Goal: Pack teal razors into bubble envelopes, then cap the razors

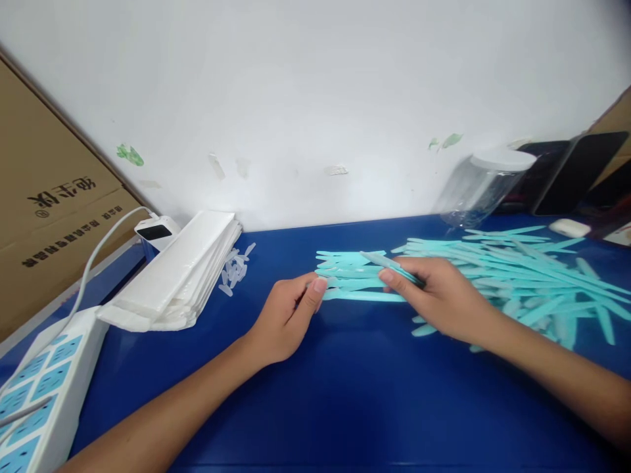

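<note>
Both near-closed, my right hand (pixel 441 292) pinches sticks (pixel 382 260); my left hand (pixel 286 318), hold unclear, likely steadies the row (pixel 355 284) near the worktop's back edge (pixel 296 234).

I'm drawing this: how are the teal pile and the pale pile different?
The teal pile is wide and mostly blue-green; the pale pile is small and whitish. The teal pile's pieces are mostly long, the pale pile's short. Both lie jumbled on the blue table.

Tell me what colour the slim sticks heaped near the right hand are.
The slim sticks are mostly turquoise, best seen in the head view.
</note>
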A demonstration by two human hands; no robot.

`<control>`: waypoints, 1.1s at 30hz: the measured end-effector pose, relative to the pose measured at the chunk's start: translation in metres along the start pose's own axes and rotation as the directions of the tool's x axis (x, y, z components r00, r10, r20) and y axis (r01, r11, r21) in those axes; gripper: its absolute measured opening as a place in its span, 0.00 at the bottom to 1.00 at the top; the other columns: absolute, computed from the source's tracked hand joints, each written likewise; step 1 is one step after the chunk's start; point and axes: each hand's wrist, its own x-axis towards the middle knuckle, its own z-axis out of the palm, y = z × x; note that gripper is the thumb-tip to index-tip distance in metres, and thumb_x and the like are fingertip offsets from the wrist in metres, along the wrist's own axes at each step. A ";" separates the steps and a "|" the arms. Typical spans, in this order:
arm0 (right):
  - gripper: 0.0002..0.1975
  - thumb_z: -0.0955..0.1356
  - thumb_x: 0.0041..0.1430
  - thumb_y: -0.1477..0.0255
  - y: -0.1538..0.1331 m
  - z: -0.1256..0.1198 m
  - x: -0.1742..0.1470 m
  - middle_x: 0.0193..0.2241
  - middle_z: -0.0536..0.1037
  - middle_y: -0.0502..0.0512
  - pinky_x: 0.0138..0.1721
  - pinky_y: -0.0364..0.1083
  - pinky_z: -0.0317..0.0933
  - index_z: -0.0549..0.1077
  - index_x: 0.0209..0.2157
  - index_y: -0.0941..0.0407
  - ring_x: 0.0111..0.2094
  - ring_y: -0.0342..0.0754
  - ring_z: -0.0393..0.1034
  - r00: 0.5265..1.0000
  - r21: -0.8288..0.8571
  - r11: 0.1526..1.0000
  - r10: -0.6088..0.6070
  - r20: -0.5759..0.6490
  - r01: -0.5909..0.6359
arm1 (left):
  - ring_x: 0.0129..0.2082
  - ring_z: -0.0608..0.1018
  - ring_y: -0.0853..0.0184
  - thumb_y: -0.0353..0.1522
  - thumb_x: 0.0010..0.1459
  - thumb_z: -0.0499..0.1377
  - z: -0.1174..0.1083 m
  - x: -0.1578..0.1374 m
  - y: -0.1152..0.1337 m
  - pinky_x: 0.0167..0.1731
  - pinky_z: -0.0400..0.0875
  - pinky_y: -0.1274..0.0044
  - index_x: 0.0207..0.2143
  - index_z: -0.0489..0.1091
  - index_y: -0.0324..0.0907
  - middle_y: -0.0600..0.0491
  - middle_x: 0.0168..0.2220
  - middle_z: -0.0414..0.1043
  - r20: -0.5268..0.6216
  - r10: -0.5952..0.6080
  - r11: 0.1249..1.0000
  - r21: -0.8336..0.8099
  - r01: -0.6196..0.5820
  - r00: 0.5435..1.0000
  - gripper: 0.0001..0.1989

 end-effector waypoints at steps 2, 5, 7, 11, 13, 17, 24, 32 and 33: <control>0.31 0.64 0.72 0.46 0.000 0.000 -0.002 0.19 0.64 0.47 0.25 0.46 0.51 0.66 0.22 0.53 0.22 0.44 0.58 1.000 -0.006 1.000 0.013 -0.014 -0.013 | 0.21 0.65 0.71 0.46 0.79 0.47 0.001 -0.001 0.000 0.26 0.59 0.75 0.27 0.59 0.44 0.59 0.22 0.60 -0.005 -0.047 0.996 -0.082 0.046 0.999 0.27; 0.35 0.67 0.68 0.41 -0.002 -0.001 -0.003 0.15 0.62 0.46 0.24 0.46 0.50 0.61 0.19 0.53 0.20 0.43 0.56 0.999 -0.019 0.999 0.039 -0.020 -0.040 | 0.20 0.64 0.72 0.48 0.79 0.49 0.001 -0.002 0.001 0.24 0.59 0.75 0.26 0.58 0.44 0.59 0.21 0.59 -0.010 -0.092 0.982 -0.168 0.089 0.996 0.27; 0.36 0.69 0.65 0.40 -0.003 -0.002 -0.003 0.13 0.66 0.47 0.24 0.47 0.53 0.62 0.17 0.53 0.18 0.44 0.60 0.998 0.004 0.998 0.061 -0.004 -0.061 | 0.20 0.64 0.72 0.48 0.78 0.50 0.002 -0.002 0.002 0.23 0.59 0.75 0.26 0.59 0.44 0.59 0.21 0.59 0.002 -0.103 0.977 -0.187 0.102 0.995 0.27; 0.35 0.69 0.66 0.42 -0.006 -0.008 0.001 0.13 0.69 0.48 0.23 0.47 0.56 0.64 0.17 0.53 0.17 0.44 0.63 0.998 0.051 0.997 0.065 -0.015 -0.064 | 0.19 0.64 0.72 0.49 0.77 0.51 -0.002 0.003 0.003 0.22 0.61 0.76 0.26 0.58 0.44 0.60 0.20 0.58 0.001 -0.118 0.963 -0.245 0.115 0.993 0.27; 0.34 0.69 0.67 0.43 -0.005 -0.014 0.003 0.14 0.69 0.48 0.24 0.47 0.57 0.65 0.18 0.53 0.17 0.45 0.64 0.998 0.047 0.998 0.054 -0.042 -0.052 | 0.18 0.65 0.72 0.49 0.77 0.52 -0.013 0.008 0.000 0.21 0.63 0.76 0.25 0.57 0.45 0.60 0.19 0.57 -0.072 -0.117 0.959 -0.266 0.094 0.991 0.28; 0.33 0.68 0.69 0.45 0.010 -0.023 0.008 0.14 0.67 0.49 0.25 0.47 0.56 0.64 0.18 0.53 0.18 0.45 0.63 0.991 -0.025 0.998 0.050 -0.120 -0.054 | 0.17 0.65 0.72 0.52 0.74 0.56 -0.043 0.022 -0.009 0.20 0.63 0.75 0.24 0.57 0.45 0.60 0.19 0.55 -0.296 -0.082 0.975 -0.222 0.015 0.952 0.29; 0.36 0.60 0.70 0.38 0.038 0.001 0.027 0.16 0.58 0.46 0.25 0.45 0.47 0.57 0.21 0.53 0.20 0.43 0.49 0.957 -0.310 0.933 -0.241 -0.162 0.182 | 0.17 0.66 0.72 0.51 0.74 0.56 -0.050 0.023 -0.013 0.19 0.64 0.75 0.24 0.59 0.44 0.60 0.18 0.57 -0.406 -0.022 0.993 -0.112 -0.026 0.913 0.29; 0.24 0.63 0.77 0.52 0.044 0.015 0.031 0.28 0.78 0.53 0.29 0.44 0.54 0.74 0.33 0.55 0.25 0.45 0.67 0.870 -0.400 0.817 -0.485 -0.088 0.415 | 0.18 0.68 0.72 0.48 0.77 0.53 -0.045 0.016 -0.011 0.21 0.63 0.75 0.24 0.60 0.44 0.59 0.19 0.59 -0.371 0.078 0.997 0.023 -0.074 0.925 0.28; 0.21 0.63 0.78 0.55 0.046 0.012 0.029 0.32 0.80 0.55 0.30 0.44 0.56 0.76 0.37 0.55 0.27 0.46 0.70 0.867 -0.391 0.809 -0.495 -0.052 0.439 | 0.18 0.67 0.72 0.48 0.78 0.53 -0.046 0.016 -0.012 0.21 0.63 0.75 0.24 0.60 0.44 0.59 0.19 0.59 -0.373 0.083 0.997 0.040 -0.073 0.924 0.28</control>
